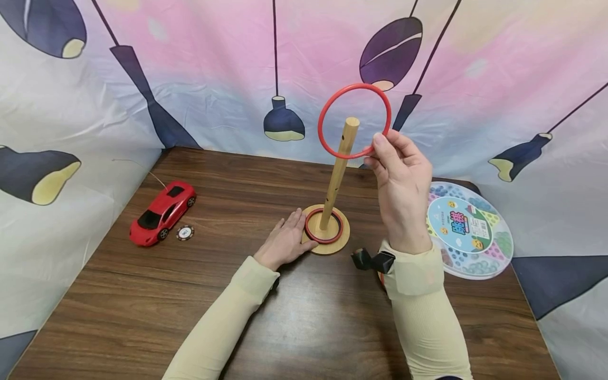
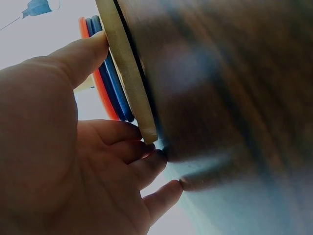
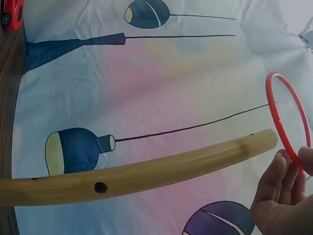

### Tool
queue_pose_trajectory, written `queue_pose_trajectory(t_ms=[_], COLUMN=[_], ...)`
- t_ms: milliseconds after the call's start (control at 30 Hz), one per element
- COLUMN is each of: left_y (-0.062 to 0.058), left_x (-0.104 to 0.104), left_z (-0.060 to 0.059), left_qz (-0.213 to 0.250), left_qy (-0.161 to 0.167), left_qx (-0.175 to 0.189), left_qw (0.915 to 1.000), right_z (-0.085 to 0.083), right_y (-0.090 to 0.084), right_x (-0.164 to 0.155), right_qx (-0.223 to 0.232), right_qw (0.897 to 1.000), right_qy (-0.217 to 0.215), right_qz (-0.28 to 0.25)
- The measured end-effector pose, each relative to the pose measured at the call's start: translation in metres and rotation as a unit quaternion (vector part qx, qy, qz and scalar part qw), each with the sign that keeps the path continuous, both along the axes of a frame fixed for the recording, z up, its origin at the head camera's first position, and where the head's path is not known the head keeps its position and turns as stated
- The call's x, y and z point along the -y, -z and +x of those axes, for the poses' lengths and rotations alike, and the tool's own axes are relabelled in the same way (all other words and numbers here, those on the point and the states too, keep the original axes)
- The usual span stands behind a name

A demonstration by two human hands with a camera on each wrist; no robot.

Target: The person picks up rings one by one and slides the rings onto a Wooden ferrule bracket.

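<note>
A wooden peg (image 1: 339,171) (image 3: 146,171) stands upright on a round wooden base (image 1: 328,245) (image 2: 128,73) in the middle of the table. Rings (image 1: 324,237) (image 2: 100,81) lie around its foot, red and blue in the left wrist view. My right hand (image 1: 401,182) (image 3: 283,196) pinches a red ring (image 1: 354,120) (image 3: 286,122) by its lower edge, level with the peg's top. My left hand (image 1: 285,240) (image 2: 98,161) lies flat on the table with its thumb and fingers touching the left rim of the base.
A red toy car (image 1: 162,212) (image 3: 12,13) and a small round chip (image 1: 185,232) lie at the table's left. A round colourful game board (image 1: 467,228) sits at the right edge. A patterned cloth (image 1: 214,68) surrounds the brown table (image 1: 190,316).
</note>
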State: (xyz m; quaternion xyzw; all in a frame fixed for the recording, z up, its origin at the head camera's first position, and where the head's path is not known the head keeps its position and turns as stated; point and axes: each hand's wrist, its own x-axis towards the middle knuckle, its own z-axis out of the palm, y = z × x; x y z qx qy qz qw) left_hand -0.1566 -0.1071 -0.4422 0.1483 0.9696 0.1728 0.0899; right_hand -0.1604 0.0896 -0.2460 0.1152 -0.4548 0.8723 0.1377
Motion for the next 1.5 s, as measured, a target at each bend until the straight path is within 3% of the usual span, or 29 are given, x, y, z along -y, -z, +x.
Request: queue_pose_trajectory(t_ms=[233, 633, 867, 1100, 1500], left_y=[0.0, 0.0, 0.001, 0.0, 0.0], left_x=[0.0, 0.0, 0.001, 0.001, 0.001], left_z=[0.0, 0.001, 0.001, 0.002, 0.001], left_qz=[-0.002, -0.004, -0.001, -0.001, -0.005], left_qy=[0.002, 0.0, 0.0, 0.004, 0.009], left_qx=[-0.002, 0.001, -0.003, -0.006, -0.011], left_qw=[1.0, 1.0, 1.0, 1.0, 0.9999], right_z=[-0.006, -0.012, -0.014, -0.015, -0.013], right_y=[-0.004, -0.003, 0.001, 0.012, 0.042], right_x=[0.0, 0.001, 0.003, 0.004, 0.001], right_qx=[0.009, 0.012, 0.04, 0.07, 0.116], right_qw=[0.999, 0.999, 0.998, 0.995, 0.992], right_qy=[-0.022, -0.025, -0.031, -0.034, -0.023], right_qz=[-0.04, -0.043, -0.045, -0.064, -0.043])
